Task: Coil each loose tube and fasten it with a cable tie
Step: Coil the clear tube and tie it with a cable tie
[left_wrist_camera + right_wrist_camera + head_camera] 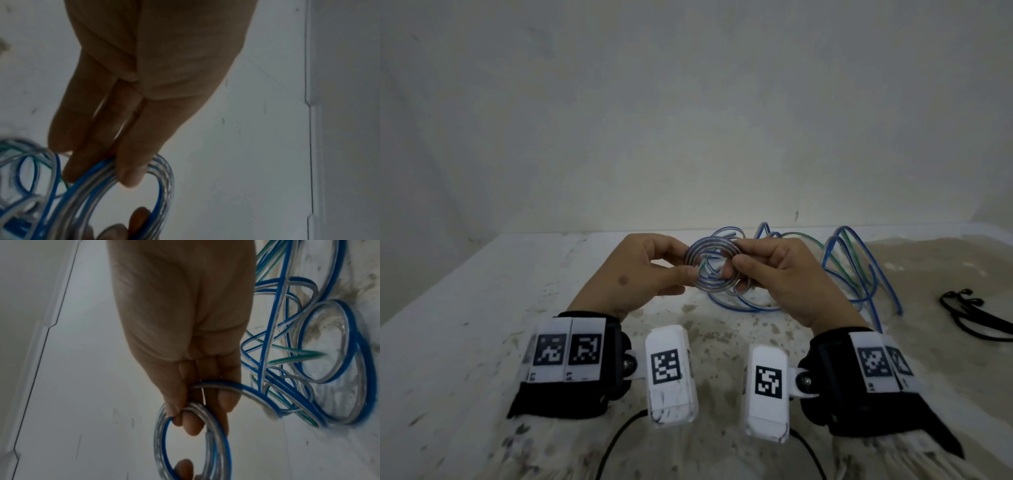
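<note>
A small coil of clear tube with a blue stripe (714, 265) is held up above the table between both hands. My left hand (643, 270) pinches its left side with thumb and fingers; in the left wrist view the fingers (127, 162) lie across the coil's turns (98, 191). My right hand (777, 274) pinches the right side; in the right wrist view its fingertips (191, 423) clamp the coil (216, 434). A loose length of the tube (257, 395) runs from the coil to the pile. Black cable ties (976, 313) lie at the right.
A tangled pile of loose blue-striped and green-striped tubes (852, 270) lies on the stained white table (482, 308) behind and right of my hands. A pale wall stands just behind the table's far edge. Black cords hang near my wrists.
</note>
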